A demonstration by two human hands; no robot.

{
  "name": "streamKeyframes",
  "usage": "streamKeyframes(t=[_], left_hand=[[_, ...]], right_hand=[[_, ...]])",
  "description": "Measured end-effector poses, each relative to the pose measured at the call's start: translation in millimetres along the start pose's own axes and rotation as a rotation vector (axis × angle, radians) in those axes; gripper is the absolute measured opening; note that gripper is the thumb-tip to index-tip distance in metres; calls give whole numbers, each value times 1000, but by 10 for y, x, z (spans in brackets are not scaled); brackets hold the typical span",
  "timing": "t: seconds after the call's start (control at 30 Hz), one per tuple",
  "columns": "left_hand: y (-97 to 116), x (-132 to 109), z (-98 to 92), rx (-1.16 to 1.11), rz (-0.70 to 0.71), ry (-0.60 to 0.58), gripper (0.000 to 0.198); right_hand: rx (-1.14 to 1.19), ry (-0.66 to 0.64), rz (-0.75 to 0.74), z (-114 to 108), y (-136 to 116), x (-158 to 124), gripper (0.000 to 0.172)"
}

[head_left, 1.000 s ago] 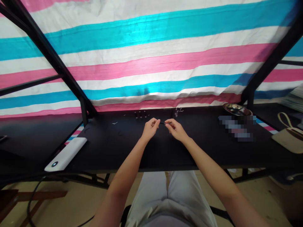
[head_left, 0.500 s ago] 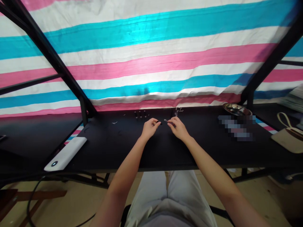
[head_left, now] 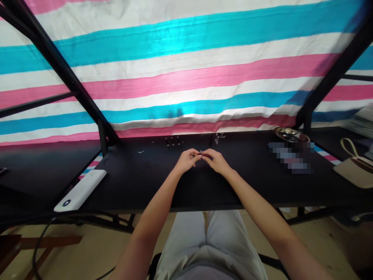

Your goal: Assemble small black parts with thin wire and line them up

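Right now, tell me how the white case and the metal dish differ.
The white case is long and narrow; the metal dish is round. The case is white, the dish shiny. The case lies at left, near the front; the dish at right, farther back. Neither touches the left hand or right hand.

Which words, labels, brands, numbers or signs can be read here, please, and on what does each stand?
No text can be read for certain.
White device: the mark in its round dark spot is too small to read.
Pixelated patch: anything there is obscured.
Small piece being handled: too small to show any lettering.
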State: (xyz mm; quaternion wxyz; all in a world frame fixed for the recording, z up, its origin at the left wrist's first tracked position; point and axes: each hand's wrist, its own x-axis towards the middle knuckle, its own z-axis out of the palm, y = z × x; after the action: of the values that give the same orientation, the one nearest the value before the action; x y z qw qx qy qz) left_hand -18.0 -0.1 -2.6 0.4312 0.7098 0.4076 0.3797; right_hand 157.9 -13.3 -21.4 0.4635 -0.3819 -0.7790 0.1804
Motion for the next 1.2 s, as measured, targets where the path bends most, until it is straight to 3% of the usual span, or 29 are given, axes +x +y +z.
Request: streamKeyframes(t=[0.2,0.37,0.5,0.63,0.83,1.2], left_hand=[[-42,-3,8,-33,20,-31,23],[-36,-19,20,146,42,55,17],[-7,-42,3,468,80,209,14],[18,-64,4,621,105,201,17],[15,-72,42,692,94,183,20],[10,-65,12,689,67,241,20]], right_hand=[[-12,-37,38,25,-14,3,13],[-47,-84,68,30,15,64,15],[-176,-6,253,-94,249,200,15],[-448,13,426,-229,504,343,12],[-582,-17,522,-192,667,458,14],[-561,39,576,-136,702,491,14]])
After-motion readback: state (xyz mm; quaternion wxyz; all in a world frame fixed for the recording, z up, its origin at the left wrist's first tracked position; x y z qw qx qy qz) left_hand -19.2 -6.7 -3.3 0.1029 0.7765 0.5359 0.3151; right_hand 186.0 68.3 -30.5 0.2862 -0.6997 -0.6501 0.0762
